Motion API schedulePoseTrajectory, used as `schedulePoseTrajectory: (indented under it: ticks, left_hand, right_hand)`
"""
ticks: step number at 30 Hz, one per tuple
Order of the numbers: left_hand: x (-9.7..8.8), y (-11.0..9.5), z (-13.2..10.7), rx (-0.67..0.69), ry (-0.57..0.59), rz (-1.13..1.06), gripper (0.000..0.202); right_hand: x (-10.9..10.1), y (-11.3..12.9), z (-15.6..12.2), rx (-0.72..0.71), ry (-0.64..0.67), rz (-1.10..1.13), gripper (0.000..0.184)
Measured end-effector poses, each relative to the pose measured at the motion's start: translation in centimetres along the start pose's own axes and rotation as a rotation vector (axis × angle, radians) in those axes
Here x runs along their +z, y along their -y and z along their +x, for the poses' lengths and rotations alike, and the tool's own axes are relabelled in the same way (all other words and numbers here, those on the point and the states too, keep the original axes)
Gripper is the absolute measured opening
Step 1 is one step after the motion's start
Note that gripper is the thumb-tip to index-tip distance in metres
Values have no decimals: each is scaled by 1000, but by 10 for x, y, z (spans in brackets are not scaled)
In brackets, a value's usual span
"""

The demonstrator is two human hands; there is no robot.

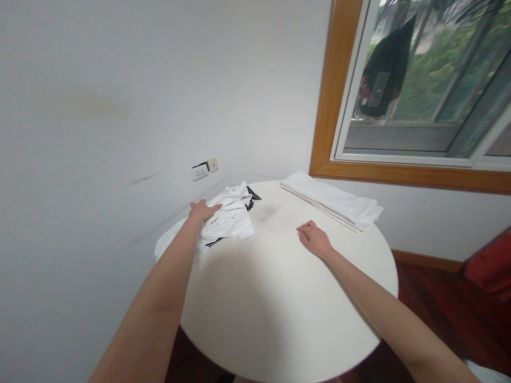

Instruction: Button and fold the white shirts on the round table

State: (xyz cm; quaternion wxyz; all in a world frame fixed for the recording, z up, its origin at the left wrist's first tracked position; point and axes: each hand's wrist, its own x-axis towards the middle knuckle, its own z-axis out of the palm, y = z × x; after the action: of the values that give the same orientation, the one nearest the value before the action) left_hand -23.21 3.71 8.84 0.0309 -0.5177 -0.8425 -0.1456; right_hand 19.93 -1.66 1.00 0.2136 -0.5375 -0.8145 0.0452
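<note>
My left hand (203,210) rests with fingers spread on a crumpled white cloth (229,221) at the left of a round white table (255,298). Black pieces with thin white lines stick out from beneath this cloth; what they belong to is hidden. My right hand (314,239) lies on the tabletop right of the middle, its fingers curled in. Whether anything is between those fingers is too small to make out. Beyond my right hand, a folded white cloth (333,199) lies flat near the back right edge.
A white wall with a power socket (199,171) stands close behind the table's left side. A wood-framed window (399,174) is at the back right. Something red (491,266) stands on the dark floor at the far right.
</note>
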Motion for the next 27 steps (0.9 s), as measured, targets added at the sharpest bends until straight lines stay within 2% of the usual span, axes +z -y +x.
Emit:
schedulePoseTrajectory:
  ticks: [3,6,8,11,14,17,20,23,25,27]
  left_hand:
    - [-1,-1,-4,43,29,31,69]
    - [-2,-6,-13,89,-38,9,48]
    - [-5,-8,-16,66,-157,-18,42]
    - [-21,-11,-16,68,-443,-134,40]
    - [-53,-20,-17,144,-699,-332,37]
    - [-90,-40,-26,249,-818,-531,29]
    - [-119,-69,-45,331,-817,-682,29]
    - [-133,-102,-64,373,-760,-874,35]
    - [-135,-122,-76,395,-685,-1015,39]
    - [-129,-139,-90,416,-577,-1063,45]
  right_hand:
    - [2,0,0,2,-25,-13,32]
    - [2,0,0,11,-46,-14,31]
    - [2,-1,1,30,-47,-8,31]
    - [1,-1,2,43,-46,4,30]
    - [2,-2,2,48,-56,22,29]
    - [5,-5,3,43,-68,50,28]
    - [3,-6,2,26,-70,110,27]
    - [-6,4,0,-141,-112,250,35]
    - [-13,17,0,-289,-152,339,61]
    - [-19,29,1,-360,-170,395,88]
